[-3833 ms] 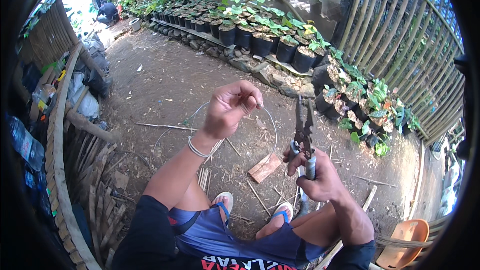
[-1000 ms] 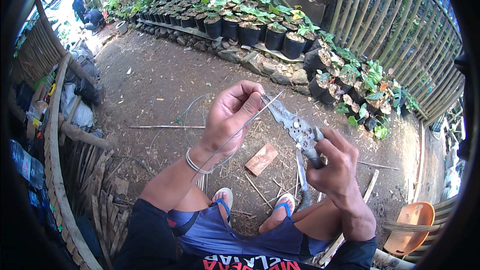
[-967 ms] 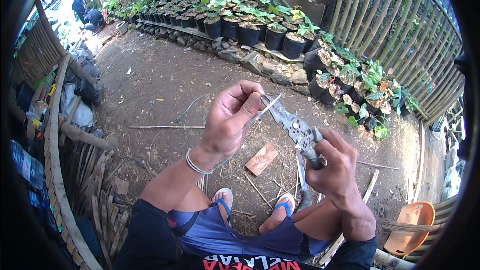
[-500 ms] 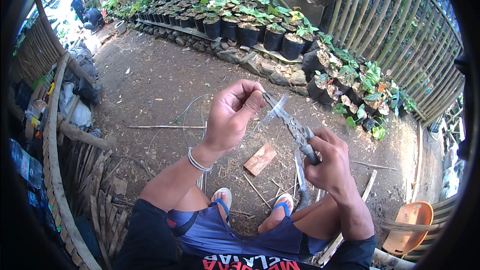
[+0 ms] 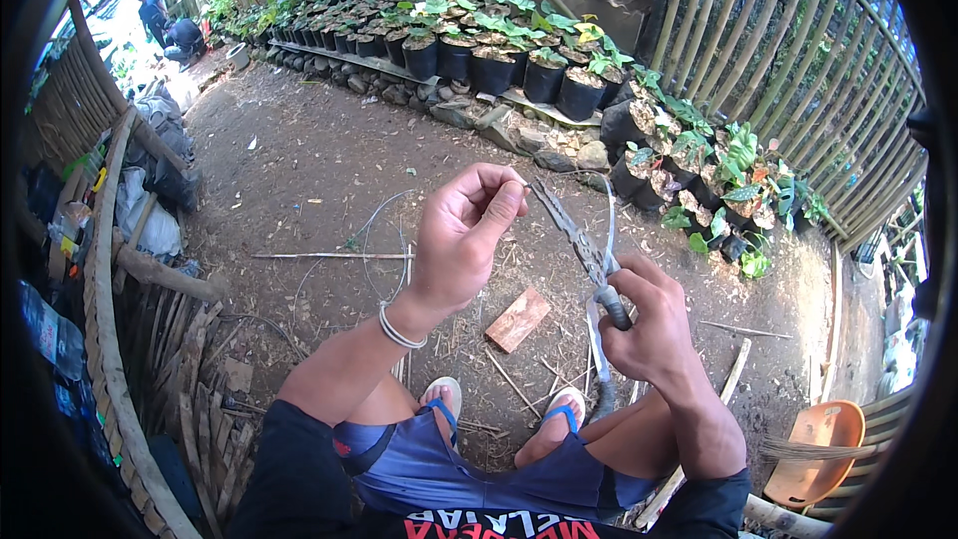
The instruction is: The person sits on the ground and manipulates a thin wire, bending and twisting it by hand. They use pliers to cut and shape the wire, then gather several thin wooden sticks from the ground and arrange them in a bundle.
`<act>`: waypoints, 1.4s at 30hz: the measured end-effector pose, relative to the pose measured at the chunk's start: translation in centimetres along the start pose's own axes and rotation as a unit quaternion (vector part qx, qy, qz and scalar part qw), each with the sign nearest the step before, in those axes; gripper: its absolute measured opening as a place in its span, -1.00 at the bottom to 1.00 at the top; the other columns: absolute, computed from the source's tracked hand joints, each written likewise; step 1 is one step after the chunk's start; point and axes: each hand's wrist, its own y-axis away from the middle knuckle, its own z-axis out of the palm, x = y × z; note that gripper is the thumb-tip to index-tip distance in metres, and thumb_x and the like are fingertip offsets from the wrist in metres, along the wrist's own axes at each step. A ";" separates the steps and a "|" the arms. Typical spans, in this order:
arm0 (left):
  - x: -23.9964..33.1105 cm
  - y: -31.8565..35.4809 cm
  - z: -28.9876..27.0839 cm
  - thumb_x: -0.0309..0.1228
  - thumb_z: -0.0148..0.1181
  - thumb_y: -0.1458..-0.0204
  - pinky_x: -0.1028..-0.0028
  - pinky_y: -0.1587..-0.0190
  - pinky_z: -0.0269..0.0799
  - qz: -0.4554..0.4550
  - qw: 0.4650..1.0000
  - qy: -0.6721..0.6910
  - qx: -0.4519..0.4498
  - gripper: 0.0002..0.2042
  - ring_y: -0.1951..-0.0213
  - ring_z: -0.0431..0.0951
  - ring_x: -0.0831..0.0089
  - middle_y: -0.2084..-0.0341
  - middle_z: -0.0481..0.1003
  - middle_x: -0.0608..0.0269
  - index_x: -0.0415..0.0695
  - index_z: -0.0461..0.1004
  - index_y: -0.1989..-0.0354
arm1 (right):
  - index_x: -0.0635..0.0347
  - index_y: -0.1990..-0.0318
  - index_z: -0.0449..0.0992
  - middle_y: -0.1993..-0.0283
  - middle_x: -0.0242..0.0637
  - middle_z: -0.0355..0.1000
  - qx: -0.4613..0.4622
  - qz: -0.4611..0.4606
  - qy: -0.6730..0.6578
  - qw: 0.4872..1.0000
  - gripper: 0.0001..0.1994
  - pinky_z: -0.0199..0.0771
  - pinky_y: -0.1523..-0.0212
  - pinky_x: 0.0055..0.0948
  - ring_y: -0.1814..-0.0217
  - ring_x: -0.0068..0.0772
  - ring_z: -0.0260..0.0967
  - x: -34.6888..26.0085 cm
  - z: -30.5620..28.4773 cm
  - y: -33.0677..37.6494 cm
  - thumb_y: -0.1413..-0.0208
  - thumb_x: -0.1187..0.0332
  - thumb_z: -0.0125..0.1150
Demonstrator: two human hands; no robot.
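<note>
Left hand [image 5: 461, 240] pinches the thin wire [image 5: 384, 230] mid-frame; right hand [image 5: 644, 324], fist closed on the pliers [image 5: 579, 240], has swung their tip up against that pinch, so I'd say gripping comes next.

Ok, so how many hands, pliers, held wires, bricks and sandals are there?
hands: 2, the left hand and the right hand
pliers: 1
held wire: 1
brick: 1
sandals: 2
Total: 7
</note>
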 end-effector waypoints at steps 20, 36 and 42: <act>0.5 0.1 0.3 -0.48 0.20 -0.39 0.61 0.07 0.49 0.043 0.993 -0.110 0.013 -0.86 0.20 0.57 0.66 0.27 0.60 0.32 -0.29 0.54 0.01 | 0.35 0.45 0.54 0.34 -0.06 0.49 -0.007 -0.028 -0.066 0.997 -0.85 0.52 0.34 -0.14 0.37 0.10 0.51 -0.3 -0.2 -0.1 0.31 0.57 0.20; 0.9 0.4 0.8 -0.48 0.20 -0.39 0.65 0.09 0.48 0.028 0.995 -0.097 0.010 -0.87 0.21 0.57 0.69 0.25 0.61 0.33 -0.27 0.55 0.02 | 0.32 0.56 0.41 0.55 -0.08 0.33 -0.025 -0.029 -0.053 0.998 -0.94 0.30 0.49 -0.09 0.54 0.04 0.33 -0.7 -0.4 0.3 0.30 0.58 0.14; 0.9 0.0 0.3 -0.45 0.16 -0.41 0.67 0.35 0.34 -0.058 0.997 -0.051 0.006 -0.86 0.35 0.50 0.74 0.30 0.64 0.23 -0.24 0.56 0.01 | 0.34 0.45 0.52 0.40 -0.04 0.42 -0.124 0.056 -0.128 0.982 -0.88 0.44 0.29 -0.05 0.36 0.12 0.45 0.5 -1.3 0.0 0.25 0.58 0.18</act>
